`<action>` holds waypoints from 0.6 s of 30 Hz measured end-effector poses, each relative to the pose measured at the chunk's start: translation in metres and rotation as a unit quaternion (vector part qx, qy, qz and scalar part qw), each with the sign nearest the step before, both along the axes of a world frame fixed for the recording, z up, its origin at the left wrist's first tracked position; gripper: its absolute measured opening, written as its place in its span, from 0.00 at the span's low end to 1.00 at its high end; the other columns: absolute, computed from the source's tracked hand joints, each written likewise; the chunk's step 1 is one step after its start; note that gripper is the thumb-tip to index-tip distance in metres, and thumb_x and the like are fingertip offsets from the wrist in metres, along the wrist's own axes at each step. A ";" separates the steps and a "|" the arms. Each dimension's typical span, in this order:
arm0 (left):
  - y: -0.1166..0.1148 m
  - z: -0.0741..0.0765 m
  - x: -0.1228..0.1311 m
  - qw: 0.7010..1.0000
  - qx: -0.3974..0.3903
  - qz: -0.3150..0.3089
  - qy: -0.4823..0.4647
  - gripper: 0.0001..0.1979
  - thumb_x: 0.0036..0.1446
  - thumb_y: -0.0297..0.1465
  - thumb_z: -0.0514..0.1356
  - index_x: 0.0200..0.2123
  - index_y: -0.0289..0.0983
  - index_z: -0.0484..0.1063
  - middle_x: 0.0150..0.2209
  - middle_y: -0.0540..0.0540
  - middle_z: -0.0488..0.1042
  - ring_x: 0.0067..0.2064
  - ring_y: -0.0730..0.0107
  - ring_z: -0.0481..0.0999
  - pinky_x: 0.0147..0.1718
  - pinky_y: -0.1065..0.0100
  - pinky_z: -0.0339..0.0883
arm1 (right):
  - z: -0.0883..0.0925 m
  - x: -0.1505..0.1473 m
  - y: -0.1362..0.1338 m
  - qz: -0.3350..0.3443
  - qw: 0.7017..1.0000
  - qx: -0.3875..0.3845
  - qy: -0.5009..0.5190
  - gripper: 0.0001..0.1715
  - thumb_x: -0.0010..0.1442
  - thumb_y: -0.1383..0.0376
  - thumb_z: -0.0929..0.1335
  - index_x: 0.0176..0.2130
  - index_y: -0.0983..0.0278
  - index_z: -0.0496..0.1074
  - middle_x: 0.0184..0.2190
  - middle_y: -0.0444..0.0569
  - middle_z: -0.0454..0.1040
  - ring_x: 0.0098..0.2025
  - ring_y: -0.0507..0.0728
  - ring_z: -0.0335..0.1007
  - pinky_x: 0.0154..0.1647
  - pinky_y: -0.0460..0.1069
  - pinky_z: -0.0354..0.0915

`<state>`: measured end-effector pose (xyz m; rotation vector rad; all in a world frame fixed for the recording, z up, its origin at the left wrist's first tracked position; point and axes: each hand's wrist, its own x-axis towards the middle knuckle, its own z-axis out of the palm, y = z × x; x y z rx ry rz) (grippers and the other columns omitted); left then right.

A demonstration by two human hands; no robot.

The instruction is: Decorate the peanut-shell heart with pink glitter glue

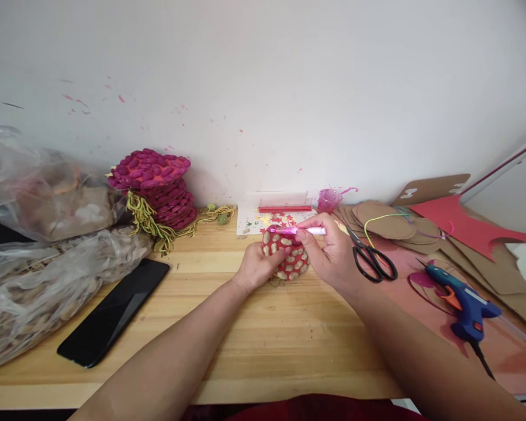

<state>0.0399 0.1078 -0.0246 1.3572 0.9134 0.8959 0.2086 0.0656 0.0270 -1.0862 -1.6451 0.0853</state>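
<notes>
My left hand (255, 268) grips the near left side of a round red disc (284, 268) covered with peanut shells, its thumb lying over the top. Most of the shells are natural tan; one or more at the far left edge look magenta. In my right hand (333, 251) is a paintbrush (318, 231) with a white handle, stained magenta toward its tip. The brush lies almost level over the disc's far edge, its tip at the magenta part. Behind the disc, a white sheet (248, 219) carries small red, gold and green stars and a red strip (284, 209).
At left are stacked magenta shell-covered discs (158, 181) with yellow-green cords, bags (70, 280) and a black phone (114, 313). A magenta-stained cup (328, 200) stands behind. On the right lie black-handled scissors (374, 263), cardboard circles (383, 220) and a blue glue gun (467, 301) with its cable.
</notes>
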 end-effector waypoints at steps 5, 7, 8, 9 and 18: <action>0.002 -0.003 -0.001 1.000 -0.011 -0.001 -0.024 0.22 0.51 0.46 0.71 0.40 0.33 0.83 0.40 0.39 0.85 0.41 0.55 0.85 0.43 0.61 0.78 | 0.001 -0.001 -0.001 -0.023 1.000 0.010 -0.015 0.04 0.67 0.63 0.68 0.37 0.59 0.69 0.33 0.47 0.77 0.36 0.56 0.73 0.39 0.52 0.68; 0.002 -0.004 -0.001 0.999 -0.016 -0.002 -0.028 0.23 0.51 0.47 0.71 0.41 0.33 0.83 0.41 0.38 0.85 0.42 0.54 0.85 0.45 0.59 0.78 | 0.001 0.001 0.000 -0.021 1.000 0.011 0.003 0.03 0.68 0.63 0.68 0.38 0.59 0.69 0.33 0.46 0.77 0.35 0.55 0.73 0.38 0.51 0.68; 0.002 -0.005 -0.001 1.000 -0.017 -0.003 -0.025 0.23 0.50 0.47 0.71 0.40 0.33 0.83 0.41 0.38 0.85 0.42 0.53 0.85 0.45 0.58 0.78 | 0.001 0.001 0.001 -0.017 1.000 0.011 0.010 0.03 0.68 0.63 0.67 0.39 0.59 0.69 0.33 0.46 0.77 0.35 0.55 0.73 0.38 0.50 0.68; 0.002 -0.005 -0.001 1.000 -0.019 -0.003 -0.024 0.23 0.50 0.47 0.71 0.40 0.33 0.82 0.41 0.38 0.85 0.42 0.53 0.85 0.45 0.58 0.78 | 0.001 0.002 0.001 -0.012 1.000 0.010 0.012 0.03 0.68 0.63 0.67 0.39 0.59 0.70 0.33 0.46 0.77 0.34 0.54 0.73 0.37 0.50 0.68; 0.001 0.002 0.000 0.998 -0.036 -0.006 -0.052 0.25 0.47 0.47 0.73 0.41 0.33 0.82 0.42 0.38 0.85 0.42 0.53 0.85 0.45 0.57 0.79 | -0.003 0.005 0.006 0.002 0.999 -0.027 0.047 0.06 0.68 0.60 0.68 0.39 0.60 0.70 0.34 0.46 0.77 0.35 0.55 0.74 0.37 0.50 0.69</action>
